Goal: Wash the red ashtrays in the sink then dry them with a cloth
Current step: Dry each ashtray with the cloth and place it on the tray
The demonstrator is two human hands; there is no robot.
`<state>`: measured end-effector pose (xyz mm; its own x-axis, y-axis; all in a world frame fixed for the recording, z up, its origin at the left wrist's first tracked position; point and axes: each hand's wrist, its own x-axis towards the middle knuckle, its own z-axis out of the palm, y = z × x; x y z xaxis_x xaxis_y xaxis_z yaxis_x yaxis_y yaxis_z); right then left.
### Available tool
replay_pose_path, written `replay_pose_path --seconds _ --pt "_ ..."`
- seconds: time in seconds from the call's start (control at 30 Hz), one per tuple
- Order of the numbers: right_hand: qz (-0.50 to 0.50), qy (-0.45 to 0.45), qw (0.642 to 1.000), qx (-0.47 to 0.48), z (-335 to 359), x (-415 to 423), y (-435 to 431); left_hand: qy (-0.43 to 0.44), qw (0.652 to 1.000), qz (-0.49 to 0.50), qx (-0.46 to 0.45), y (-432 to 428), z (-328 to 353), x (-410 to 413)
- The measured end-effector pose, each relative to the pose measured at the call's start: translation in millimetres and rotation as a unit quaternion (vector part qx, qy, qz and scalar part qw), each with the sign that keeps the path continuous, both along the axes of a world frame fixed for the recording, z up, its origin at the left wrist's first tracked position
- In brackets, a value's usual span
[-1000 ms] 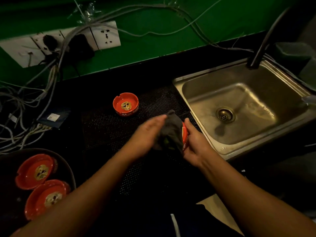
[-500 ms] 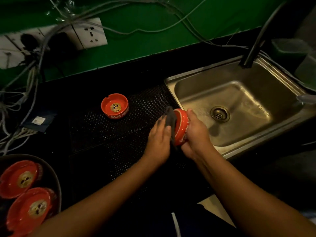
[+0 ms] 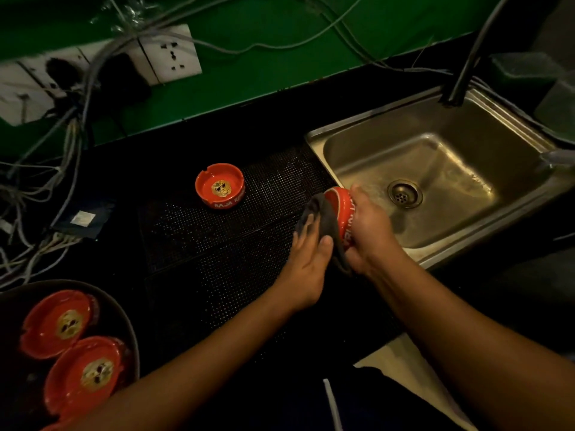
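My right hand [image 3: 370, 234] grips a red ashtray [image 3: 340, 206] held on its edge, at the left rim of the steel sink [image 3: 317, 141]. A dark cloth [image 3: 326, 225] lies against the ashtray's open face, and my left hand [image 3: 306, 259] presses it there with straight fingers. Another red ashtray [image 3: 220, 185] sits upright on the black dotted mat [image 3: 217, 244]. Two more red ashtrays [image 3: 56, 323] [image 3: 84, 373] lie in a dark round bowl [image 3: 132, 334] at the lower left.
A dark tap [image 3: 460, 79] rises behind the sink. White wall sockets [image 3: 171, 54] and a tangle of grey cables [image 3: 46, 181] fill the left on the green wall. A small dark packet [image 3: 84, 222] lies by the cables. Dim containers [image 3: 529, 76] stand at the far right.
The ashtray was hidden behind the bunched cloth; it now shows red on its edge, closer to the sink. My left hand has flattened against the cloth. The view shifted right.
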<state>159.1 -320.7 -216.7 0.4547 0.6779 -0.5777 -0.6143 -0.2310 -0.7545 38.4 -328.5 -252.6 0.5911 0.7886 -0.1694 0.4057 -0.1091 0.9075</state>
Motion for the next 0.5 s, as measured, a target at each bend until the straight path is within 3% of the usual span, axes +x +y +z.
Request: replay_pose_path --seconds 0.07,0.17,0.27,0.3,0.4,0.5 --pt "0.038 0.006 0.999 -0.015 -1.6 -14.4 -3.9 0.019 0.999 -0.009 0.039 6.0 4.6 -5.4" --pt "0.059 0.04 0.997 -0.007 -7.2 -37.7 -15.9 0.02 0.999 -0.03 0.024 23.5 10.0 -16.9" --pt "0.059 -0.006 0.998 0.006 -5.6 -48.4 -21.7 -0.041 0.994 -0.009 -0.101 28.4 7.2 -30.9" --pt "0.062 -0.017 0.998 0.002 -4.9 -49.8 -22.1 -0.035 0.994 -0.009 -0.102 23.7 4.9 -33.6" --pt "0.05 -0.056 0.997 -0.017 -1.1 -53.0 -21.0 0.035 0.998 -0.045 0.005 -3.1 7.4 -38.8" --pt "0.07 -0.056 0.996 -0.021 -0.4 -60.8 -26.2 -0.008 0.996 -0.043 0.082 -6.4 9.4 -50.9"
